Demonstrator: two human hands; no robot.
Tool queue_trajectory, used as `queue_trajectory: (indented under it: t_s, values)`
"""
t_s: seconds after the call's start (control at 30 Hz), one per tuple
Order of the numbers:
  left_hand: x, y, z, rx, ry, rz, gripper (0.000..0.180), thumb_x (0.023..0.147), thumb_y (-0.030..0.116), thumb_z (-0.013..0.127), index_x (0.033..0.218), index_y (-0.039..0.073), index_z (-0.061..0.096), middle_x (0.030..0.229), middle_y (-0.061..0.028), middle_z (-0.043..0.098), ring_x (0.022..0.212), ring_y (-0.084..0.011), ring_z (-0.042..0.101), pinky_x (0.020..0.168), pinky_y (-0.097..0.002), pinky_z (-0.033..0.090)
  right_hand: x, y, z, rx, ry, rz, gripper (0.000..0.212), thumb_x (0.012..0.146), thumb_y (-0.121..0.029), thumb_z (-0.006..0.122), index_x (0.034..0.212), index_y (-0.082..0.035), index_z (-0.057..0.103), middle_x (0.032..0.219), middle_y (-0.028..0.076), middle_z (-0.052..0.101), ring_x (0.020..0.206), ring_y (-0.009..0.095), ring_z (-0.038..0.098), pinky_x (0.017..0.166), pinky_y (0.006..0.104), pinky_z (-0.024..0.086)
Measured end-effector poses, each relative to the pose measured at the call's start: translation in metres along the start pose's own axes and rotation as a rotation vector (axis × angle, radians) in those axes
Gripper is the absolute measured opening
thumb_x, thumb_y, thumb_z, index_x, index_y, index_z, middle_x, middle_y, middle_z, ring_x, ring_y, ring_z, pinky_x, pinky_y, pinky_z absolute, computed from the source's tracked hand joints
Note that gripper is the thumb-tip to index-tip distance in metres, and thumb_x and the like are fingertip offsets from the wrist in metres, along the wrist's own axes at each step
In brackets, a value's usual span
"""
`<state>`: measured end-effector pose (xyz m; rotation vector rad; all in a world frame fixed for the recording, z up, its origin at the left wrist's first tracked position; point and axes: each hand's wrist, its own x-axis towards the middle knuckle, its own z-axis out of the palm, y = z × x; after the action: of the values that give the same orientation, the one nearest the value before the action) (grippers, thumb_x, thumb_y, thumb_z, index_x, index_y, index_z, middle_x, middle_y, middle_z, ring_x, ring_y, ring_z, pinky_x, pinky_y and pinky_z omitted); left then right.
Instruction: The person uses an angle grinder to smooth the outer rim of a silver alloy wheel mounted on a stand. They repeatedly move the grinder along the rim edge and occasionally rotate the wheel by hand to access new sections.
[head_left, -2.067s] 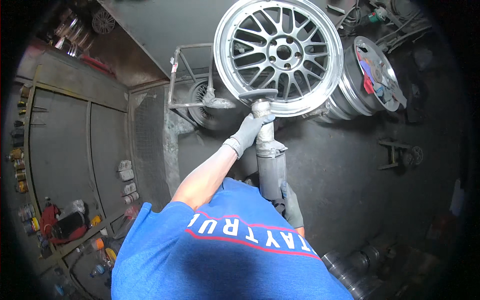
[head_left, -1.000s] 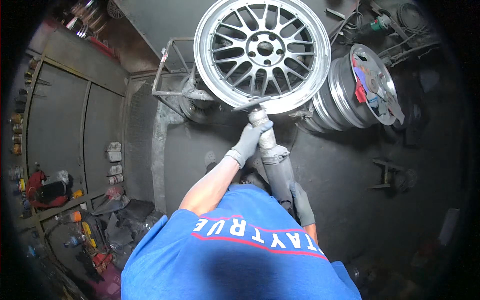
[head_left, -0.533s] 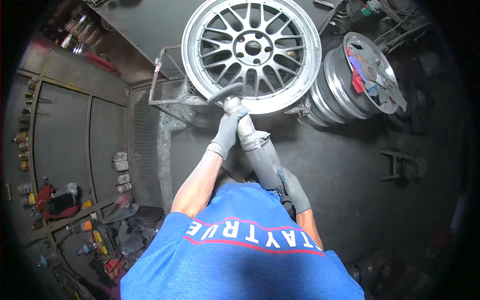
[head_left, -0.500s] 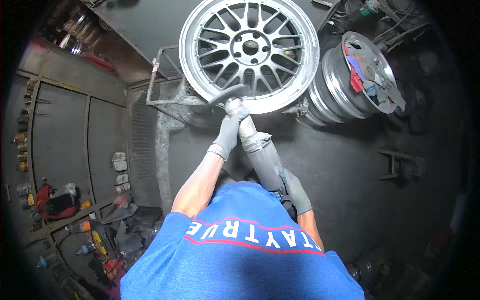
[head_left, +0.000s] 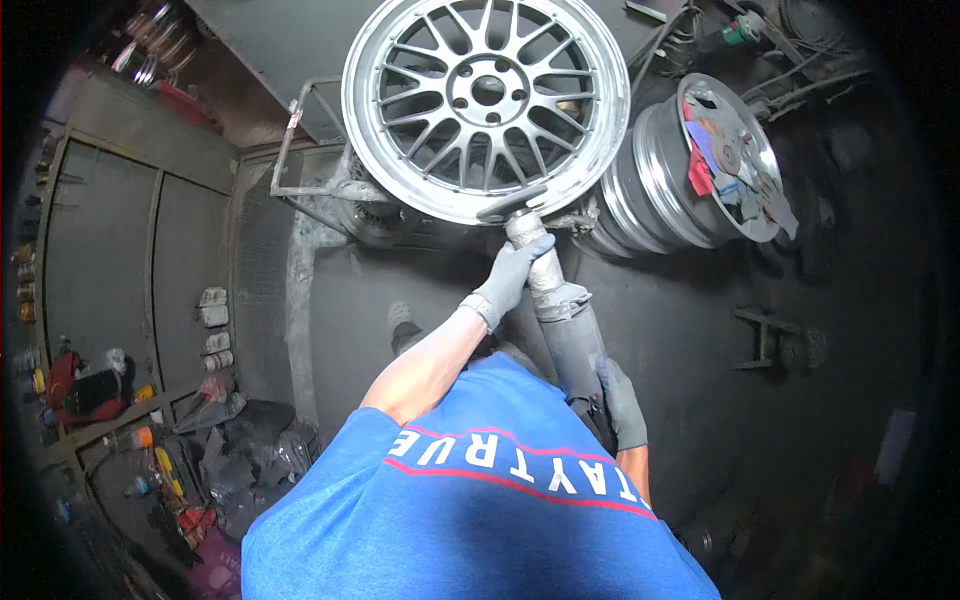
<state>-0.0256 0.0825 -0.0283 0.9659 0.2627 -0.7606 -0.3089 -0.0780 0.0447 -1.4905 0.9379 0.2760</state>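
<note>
Both my hands, in grey gloves, are closed on a long grey angle grinder. Near its head my left hand wraps round the pale, tape-like covering of the neck. Toward the rear of the body my right hand grips the handle end, its fingers partly hidden. At the tool's far end a round dark disc, seen nearly edge-on, meets or almost meets the lower rim of a silver multi-spoke wheel rim. The wheel's face is turned up toward me, with a polished outer lip.
Right of the wheel, stacked rims carry abrasive discs and coloured cloths. A metal frame stands on the left. A small stool-like stand is on the floor at right. Bags and shelved containers line the left side.
The grinder and both my hands have shifted right, taking the disc from the wheel's lower left to its lower middle-right. The whole view has moved slightly too.
</note>
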Motion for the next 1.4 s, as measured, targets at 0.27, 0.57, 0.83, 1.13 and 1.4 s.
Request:
queue_trajectory:
  t_s: [0.27, 0.57, 0.83, 1.13, 1.4]
  values:
    - [-0.007, 0.027, -0.053, 0.001, 0.161, 0.093, 0.063, 0.092, 0.033, 0.090, 0.141, 0.003, 0.064, 0.127, -0.0086, 0.074, 0.113, -0.0205, 0.072, 0.101, -0.0388, 0.058, 0.022, -0.019, 0.044, 0.093, -0.200, 0.008, 0.063, 0.111, -0.044, 0.066, 0.149, 0.006, 0.063, 0.146, 0.016, 0.069, 0.133, 0.023, 0.063, 0.115, 0.0349, 0.046]
    - [0.020, -0.014, 0.017, -0.025, 0.069, 0.063, 0.045, 0.096, 0.031, 0.087, 0.129, 0.007, 0.069, 0.110, -0.0060, 0.075, 0.099, -0.0191, 0.073, 0.094, -0.0375, 0.060, 0.011, -0.031, -0.021, -0.104, -0.050, -0.017, 0.062, 0.113, -0.046, 0.061, 0.149, 0.006, 0.063, 0.144, 0.017, 0.069, 0.131, 0.026, 0.064, 0.114, 0.0370, 0.047]
    - [0.037, -0.015, 0.063, -0.209, -0.124, 0.003, 0.047, 0.098, 0.031, 0.085, 0.132, 0.007, 0.066, 0.116, -0.0041, 0.074, 0.102, -0.0179, 0.073, 0.093, -0.0378, 0.060, 0.004, -0.055, -0.054, -0.228, 0.093, -0.084, 0.061, 0.115, -0.047, 0.056, 0.150, 0.004, 0.061, 0.143, 0.017, 0.069, 0.127, 0.028, 0.065, 0.112, 0.0391, 0.049]
    - [0.005, 0.004, -0.004, -0.080, -0.063, -0.055, 0.058, 0.095, 0.034, 0.088, 0.139, 0.005, 0.063, 0.119, -0.0059, 0.072, 0.105, -0.0188, 0.071, 0.096, -0.0371, 0.058, -0.024, -0.013, 0.029, -0.111, 0.054, 0.009, 0.065, 0.115, -0.049, 0.056, 0.151, 0.005, 0.062, 0.143, 0.018, 0.070, 0.129, 0.026, 0.064, 0.113, 0.0386, 0.048]
    - [-0.021, 0.067, -0.094, 0.138, -0.014, -0.047, 0.054, 0.093, 0.030, 0.090, 0.134, 0.004, 0.066, 0.118, -0.0063, 0.074, 0.104, -0.0173, 0.072, 0.095, -0.0368, 0.059, -0.042, 0.006, 0.162, 0.377, -0.030, 0.161, 0.061, 0.114, -0.045, 0.057, 0.151, 0.004, 0.061, 0.144, 0.018, 0.069, 0.129, 0.026, 0.065, 0.112, 0.0392, 0.049]
